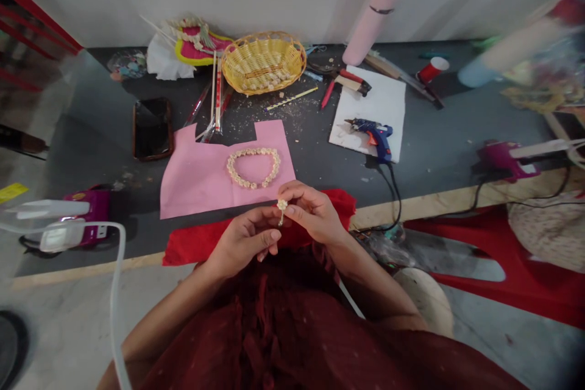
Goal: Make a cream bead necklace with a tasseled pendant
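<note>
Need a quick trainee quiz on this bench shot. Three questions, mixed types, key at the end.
1. True or false: the glue gun lies inside the wicker basket.
2. What curved thing lies on the pink sheet?
3. Fill in: the small pale piece is pinched by the ____ hand.

Key:
1. False; it lies on the white board.
2. A pale, knobbly strand.
3. Right; the right hand has it in a thumb-and-finger pinch.
</note>
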The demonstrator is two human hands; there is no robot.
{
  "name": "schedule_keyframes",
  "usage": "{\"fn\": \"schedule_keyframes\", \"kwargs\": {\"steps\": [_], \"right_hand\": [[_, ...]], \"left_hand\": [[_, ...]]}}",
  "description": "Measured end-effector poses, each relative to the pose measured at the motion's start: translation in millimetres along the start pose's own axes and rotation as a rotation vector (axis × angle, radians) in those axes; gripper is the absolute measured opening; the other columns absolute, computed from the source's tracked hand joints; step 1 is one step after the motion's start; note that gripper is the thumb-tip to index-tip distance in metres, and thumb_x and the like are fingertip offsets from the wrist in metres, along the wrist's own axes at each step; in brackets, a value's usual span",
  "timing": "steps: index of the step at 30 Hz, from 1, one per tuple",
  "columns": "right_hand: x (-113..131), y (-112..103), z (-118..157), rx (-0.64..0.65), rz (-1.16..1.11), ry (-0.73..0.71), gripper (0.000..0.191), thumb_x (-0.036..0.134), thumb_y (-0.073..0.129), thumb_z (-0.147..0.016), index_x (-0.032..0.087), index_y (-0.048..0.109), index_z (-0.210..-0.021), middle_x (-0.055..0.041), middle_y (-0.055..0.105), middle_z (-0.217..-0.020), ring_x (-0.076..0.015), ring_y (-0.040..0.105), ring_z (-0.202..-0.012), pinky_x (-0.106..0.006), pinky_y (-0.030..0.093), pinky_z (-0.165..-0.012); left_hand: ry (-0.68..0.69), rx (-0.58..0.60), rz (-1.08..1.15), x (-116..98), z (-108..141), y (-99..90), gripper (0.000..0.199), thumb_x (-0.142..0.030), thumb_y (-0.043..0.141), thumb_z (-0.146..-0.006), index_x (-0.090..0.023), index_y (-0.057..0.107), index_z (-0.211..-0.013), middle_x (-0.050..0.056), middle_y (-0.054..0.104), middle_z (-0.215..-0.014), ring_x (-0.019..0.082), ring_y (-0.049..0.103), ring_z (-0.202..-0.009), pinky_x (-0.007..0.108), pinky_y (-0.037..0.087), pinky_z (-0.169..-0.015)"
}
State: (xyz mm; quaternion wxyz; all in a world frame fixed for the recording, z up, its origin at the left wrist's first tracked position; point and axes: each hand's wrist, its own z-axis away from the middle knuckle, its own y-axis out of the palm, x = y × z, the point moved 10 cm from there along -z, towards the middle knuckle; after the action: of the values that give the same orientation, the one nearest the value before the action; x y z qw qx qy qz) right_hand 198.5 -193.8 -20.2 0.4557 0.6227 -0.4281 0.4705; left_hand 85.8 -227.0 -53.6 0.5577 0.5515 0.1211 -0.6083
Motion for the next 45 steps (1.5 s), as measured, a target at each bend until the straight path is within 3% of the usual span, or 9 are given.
{"fn": "schedule_keyframes", "kwargs": {"steps": [5,11,20,29,37,45], "right_hand": [[-1,-1,-2,-0.016,0.025,-0.02,0.014,0.036,0.071,-0.088,0.025,0.071,-0.096,-0.0045,0.066,-0.1,-0.0155,0.062,-0.097,-0.033,0.053,-0.087],[-6,9,-6,0.001,0.028,0.012,0.022,0.046,0.069,-0.087,0.026,0.071,-0.094,-0.0063,0.063,-0.106,-0.0166,0.062,-0.094,-0.033,0.057,-0.075],[-4,15,-8,0.038,0.105,-0.047,0.013,0.034,0.068,-0.09,0.027,0.072,-0.1,-0.0062,0.063,-0.11,-0.0179,0.061,-0.108,-0.039,0.053,-0.095],[-5,16,-7,0.016,0.166,-0.043,0.015,0.034,0.066,-0.091,0.03,0.073,-0.104,-0.0067,0.064,-0.109,-0.021,0.062,-0.105,-0.043,0.057,-0.087],[17,20,-4,0.008,0.41,-0.287,0.025,0.02,0.059,-0.095,0.026,0.069,-0.116,-0.0069,0.068,-0.109,-0.0171,0.066,-0.103,-0.038,0.057,-0.092],[26,24,2,-0.003,0.563,-0.381,0.045,0.004,0.046,-0.094,0.029,0.064,-0.127,-0.0074,0.066,-0.112,-0.0157,0.065,-0.106,-0.034,0.059,-0.09]], "left_hand": [[-0.005,-0.048,-0.177,-9,7,-10.3,0.046,-0.028,0.076,-0.083,-0.018,0.062,-0.126,-0.002,0.063,-0.059,0.005,0.048,-0.041,0.014,0.035,-0.039],[0.234,-0.196,-0.105,-39,2,-33.4,0.032,-0.025,0.08,-0.078,-0.018,0.068,-0.107,0.008,0.074,-0.099,0.007,0.058,-0.058,0.016,0.045,-0.05],[0.165,-0.178,0.143,-33,-11,-27.9,0.038,-0.025,0.085,-0.071,-0.018,0.063,-0.101,-0.002,0.066,-0.068,0.005,0.052,-0.051,0.014,0.039,-0.046],[0.147,-0.201,0.198,-29,-15,-32.2,0.039,-0.021,0.088,-0.068,-0.018,0.061,-0.096,-0.002,0.068,-0.067,0.006,0.055,-0.05,0.014,0.039,-0.045],[0.171,-0.203,0.205,-30,-15,-35.1,0.039,-0.022,0.087,-0.068,-0.019,0.06,-0.097,-0.003,0.067,-0.067,0.005,0.051,-0.049,0.014,0.039,-0.045],[0.197,-0.215,0.189,-30,-13,-37.9,0.036,-0.021,0.086,-0.07,-0.019,0.062,-0.098,-0.003,0.067,-0.067,0.005,0.049,-0.048,0.013,0.038,-0.045]]}}
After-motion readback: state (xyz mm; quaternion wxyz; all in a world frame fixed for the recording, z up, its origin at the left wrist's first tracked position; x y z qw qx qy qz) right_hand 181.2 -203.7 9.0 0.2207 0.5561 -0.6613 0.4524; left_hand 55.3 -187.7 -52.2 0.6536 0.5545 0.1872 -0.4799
